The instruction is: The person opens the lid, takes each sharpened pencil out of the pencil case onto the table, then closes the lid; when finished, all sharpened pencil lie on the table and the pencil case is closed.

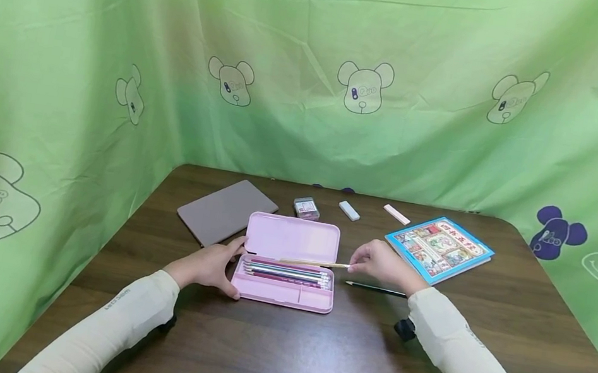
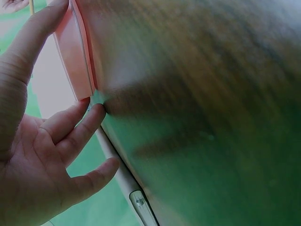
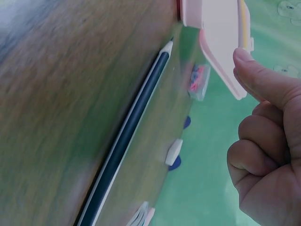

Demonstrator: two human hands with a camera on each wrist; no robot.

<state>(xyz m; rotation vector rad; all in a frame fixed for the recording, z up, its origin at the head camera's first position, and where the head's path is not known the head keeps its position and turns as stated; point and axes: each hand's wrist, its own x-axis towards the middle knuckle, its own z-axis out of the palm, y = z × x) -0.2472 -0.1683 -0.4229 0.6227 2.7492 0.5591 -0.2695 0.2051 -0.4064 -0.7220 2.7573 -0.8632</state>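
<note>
A pink pencil case lies with its lid raised at the back. Several pencils rest side by side in its rear compartment. My left hand holds the case's left end, thumb at the front corner and fingers at the back; in the left wrist view the fingertips touch the pink wall. My right hand pinches a yellow pencil by its right end, level above the rear of the case. Below that hand, a dark pencil lies on the table, its tip toward the case.
A grey notebook or flat board lies at the back left. Behind the lid are a small clear box, a white eraser-like block and a pale pink strip. A blue-edged picture book lies at the right.
</note>
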